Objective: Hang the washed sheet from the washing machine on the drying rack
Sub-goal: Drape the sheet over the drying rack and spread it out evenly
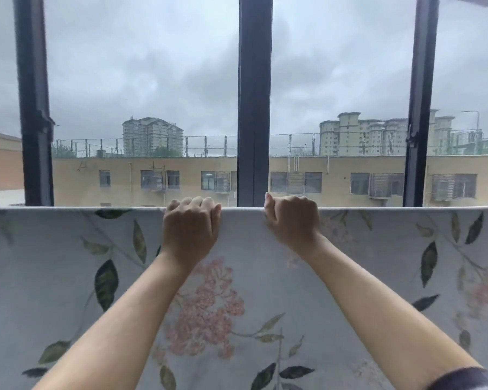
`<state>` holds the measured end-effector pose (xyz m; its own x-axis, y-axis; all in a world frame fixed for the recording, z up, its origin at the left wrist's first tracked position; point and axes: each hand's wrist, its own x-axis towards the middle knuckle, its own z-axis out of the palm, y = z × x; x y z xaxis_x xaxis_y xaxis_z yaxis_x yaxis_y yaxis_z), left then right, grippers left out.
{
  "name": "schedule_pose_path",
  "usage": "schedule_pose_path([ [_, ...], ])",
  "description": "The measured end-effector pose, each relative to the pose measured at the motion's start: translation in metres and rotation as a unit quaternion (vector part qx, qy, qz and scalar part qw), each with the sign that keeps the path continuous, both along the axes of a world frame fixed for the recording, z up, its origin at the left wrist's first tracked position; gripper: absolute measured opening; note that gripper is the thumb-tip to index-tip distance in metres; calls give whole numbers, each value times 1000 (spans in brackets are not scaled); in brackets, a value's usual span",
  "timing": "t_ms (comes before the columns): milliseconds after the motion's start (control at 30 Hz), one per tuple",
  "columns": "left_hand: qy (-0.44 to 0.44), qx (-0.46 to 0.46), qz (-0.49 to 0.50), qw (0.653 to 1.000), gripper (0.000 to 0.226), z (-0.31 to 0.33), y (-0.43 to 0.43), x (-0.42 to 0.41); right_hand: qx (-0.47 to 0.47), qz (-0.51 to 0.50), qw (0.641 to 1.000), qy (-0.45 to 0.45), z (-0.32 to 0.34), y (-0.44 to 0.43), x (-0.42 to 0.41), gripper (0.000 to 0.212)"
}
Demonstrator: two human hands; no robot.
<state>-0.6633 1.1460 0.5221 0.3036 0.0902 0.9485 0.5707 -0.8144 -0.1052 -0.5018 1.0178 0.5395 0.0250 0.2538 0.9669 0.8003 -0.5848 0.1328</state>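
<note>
Head view, facing a window. We see the sheet (68,277), pale grey with dark green leaves and pink flower clusters, draped over a straight horizontal line that runs from the left edge of the view to the right. Its near face hangs down flat and fills the lower half of the view. Whatever carries the sheet is covered by the cloth, so we cannot make it out.

The left hand (190,228) and the right hand (292,220) sit on the top fold near the middle, close to each other but apart. Both hands turn their backs to us. Their fingers (197,202) are curled over the fold and down its far side, grasping the sheet, and the fingertips are hidden behind the cloth. The right thumb (267,199) stands at the inner side of its hand, with its nail just above the fold.

Both forearms (119,327) are bare and reach up from the lower corners. A dark sleeve (468,378) shows at the lower right edge.

Behind the sheet, a broad dark mullion (254,108) rises between the two hands, with a slimmer post (33,108) to the left and another to the right. Through the glass we see a long yellow building (181,167) with a row of windows, taller blocks beyond it, and a grey overcast sky (152,52).
</note>
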Motion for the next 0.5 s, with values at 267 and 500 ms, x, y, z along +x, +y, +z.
schedule_pose_path([
  [267, -3, -38, 29, 999, 53, 1, 83, -97, 10, -20, 1000, 7, 0, -4, -1, 59],
  [500, -6, -38, 21, 999, 52, 2, 80, -102, 6, 21, 999, -29, 3, 68, -83, 56],
])
